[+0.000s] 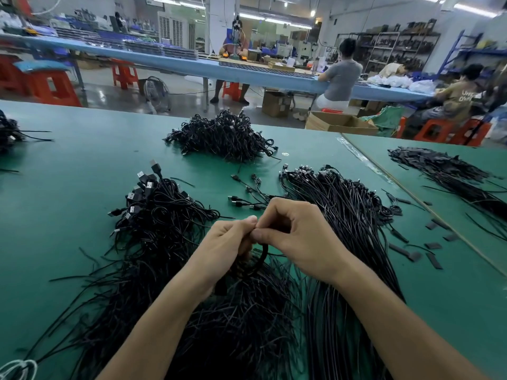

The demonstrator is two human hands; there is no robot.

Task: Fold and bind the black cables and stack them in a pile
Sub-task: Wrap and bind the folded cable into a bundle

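A folded black cable (262, 256) hangs as a loop between my hands above the green table (76, 165). My left hand (225, 245) grips the bundle from the left. My right hand (296, 234) pinches it at the top with thumb and forefinger, the fingertips of both hands meeting. A pile of bound cables (222, 135) lies at the far middle of the table. Straight unbound cables (345, 215) lie in a long sheaf to the right. Another tangled heap with USB plugs (153, 215) lies to the left.
Thin black ties (233, 319) are spread under my forearms. More ties and short black strips (450, 174) lie on the adjoining table at right. Several loose plugs (247, 198) lie beyond my hands. People sit at a blue bench (192, 64) behind, among red stools and cardboard boxes.
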